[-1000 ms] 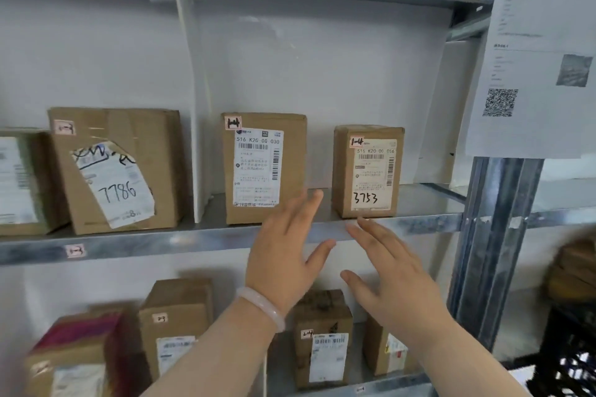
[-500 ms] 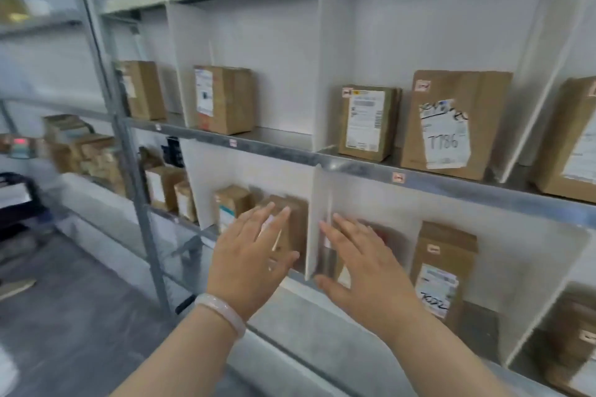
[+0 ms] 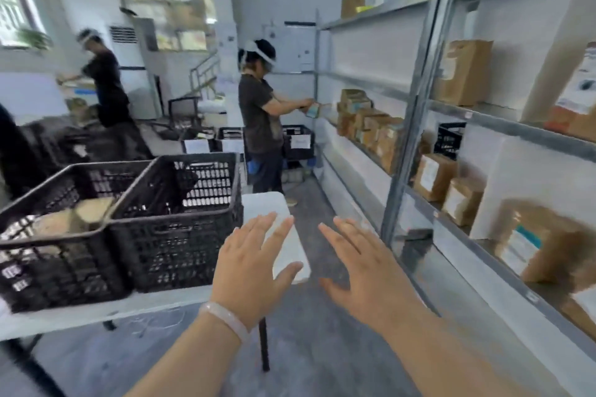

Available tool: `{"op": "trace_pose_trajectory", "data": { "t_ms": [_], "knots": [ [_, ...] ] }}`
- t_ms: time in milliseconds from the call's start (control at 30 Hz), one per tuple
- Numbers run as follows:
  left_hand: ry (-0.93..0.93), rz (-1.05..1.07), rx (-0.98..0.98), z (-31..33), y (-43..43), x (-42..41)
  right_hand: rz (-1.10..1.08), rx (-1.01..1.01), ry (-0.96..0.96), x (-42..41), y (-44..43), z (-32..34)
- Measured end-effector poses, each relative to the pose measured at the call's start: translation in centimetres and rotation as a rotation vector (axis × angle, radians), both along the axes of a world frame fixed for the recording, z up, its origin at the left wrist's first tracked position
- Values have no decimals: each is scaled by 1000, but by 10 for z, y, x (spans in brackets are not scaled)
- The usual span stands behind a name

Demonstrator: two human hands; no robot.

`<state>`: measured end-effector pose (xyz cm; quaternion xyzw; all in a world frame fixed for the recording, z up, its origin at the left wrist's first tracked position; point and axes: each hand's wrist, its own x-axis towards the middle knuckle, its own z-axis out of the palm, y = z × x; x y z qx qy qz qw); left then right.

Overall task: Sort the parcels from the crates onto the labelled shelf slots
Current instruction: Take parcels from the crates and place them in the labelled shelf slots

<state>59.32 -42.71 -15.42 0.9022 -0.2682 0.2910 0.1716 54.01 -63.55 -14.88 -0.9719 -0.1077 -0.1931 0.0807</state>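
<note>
- The left hand (image 3: 254, 271), fingers spread and holding nothing, hovers just right of the black crate (image 3: 174, 229).
- The right hand (image 3: 371, 277), also spread and empty, is farther right of that crate, beside the shelf (image 3: 516, 127).
- Brown parcels (image 3: 64, 219) lie in the second crate (image 3: 48, 267), touching the black crate's left side.
- Shelved boxes (image 3: 464, 71) stand well to its right.

I had both arms stretched forward, my bare left forearm (image 3: 180, 361) and right forearm (image 3: 451, 354) rising from the bottom of the view. My left hand (image 3: 250, 271) was flat, back up, fingers straight and slightly spread, thumb out to the right. My right hand (image 3: 367, 271) mirrored it just beside, thumb out to the left. The hands were apart and held nothing.
</note>
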Motion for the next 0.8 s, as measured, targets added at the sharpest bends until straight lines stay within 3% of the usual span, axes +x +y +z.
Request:
{"op": "trace_pose_trajectory", "data": {
  "t_ms": [200,567,800],
  "knots": [
    [42,293,19,-11,99,54,258,18,11,110,93,-11],
    [87,600,-49,-18,192,186,548,83,18,302,193,-1],
    [221,784,-116,-46,263,221,730,137,88,371,268,-20]
  ]
}}
